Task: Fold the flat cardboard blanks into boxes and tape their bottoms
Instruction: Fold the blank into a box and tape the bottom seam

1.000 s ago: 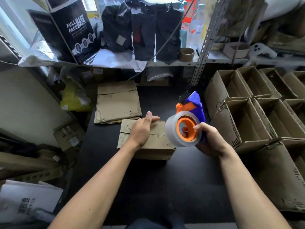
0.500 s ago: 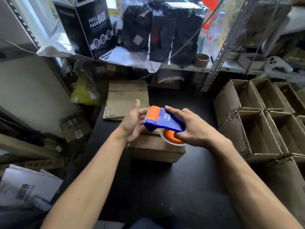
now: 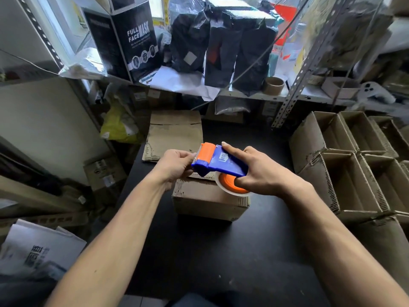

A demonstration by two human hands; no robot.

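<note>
A folded box [image 3: 210,200] is sitting on the surface [image 3: 221,258], with the tape dispenser [image 3: 219,167] hovering over its top. Behind the box, a stack of flat blanks [image 3: 174,134] is lying. Open boxes [image 3: 354,165] are standing to the right. A shelf [image 3: 250,96] is running behind everything, above the blanks.

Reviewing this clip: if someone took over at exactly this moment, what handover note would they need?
Right hand grips the blue-and-orange tape dispenser over the folded box on the black table.
Left hand pinches at the dispenser's orange cutter end, seemingly freeing the tape end.
Done: box folded, closed flaps up; finished open boxes stand at right.
Left: no tape visible on this box's seam yet; tape it, then fold the flat blanks stacked behind.
</note>
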